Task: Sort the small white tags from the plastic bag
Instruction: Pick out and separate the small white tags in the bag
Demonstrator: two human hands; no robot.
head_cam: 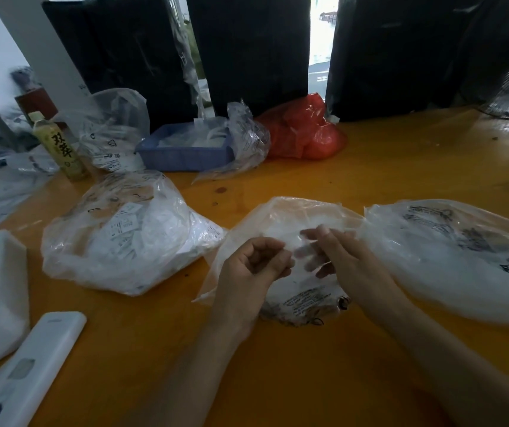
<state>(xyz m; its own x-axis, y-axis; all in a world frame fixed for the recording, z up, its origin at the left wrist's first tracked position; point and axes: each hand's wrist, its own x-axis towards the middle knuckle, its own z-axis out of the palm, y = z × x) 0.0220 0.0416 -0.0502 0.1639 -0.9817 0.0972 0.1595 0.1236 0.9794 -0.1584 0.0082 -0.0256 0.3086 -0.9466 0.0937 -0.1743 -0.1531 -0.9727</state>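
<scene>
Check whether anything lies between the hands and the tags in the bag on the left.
Yes. The tags are sealed behind that bag's clear plastic. Both the left hand and right hand are busy on the middle bag beside it.

Five clear plastic bags (117, 232), one red bag (302, 131), one bottle (60, 149), one blue tray (185, 155).
</scene>
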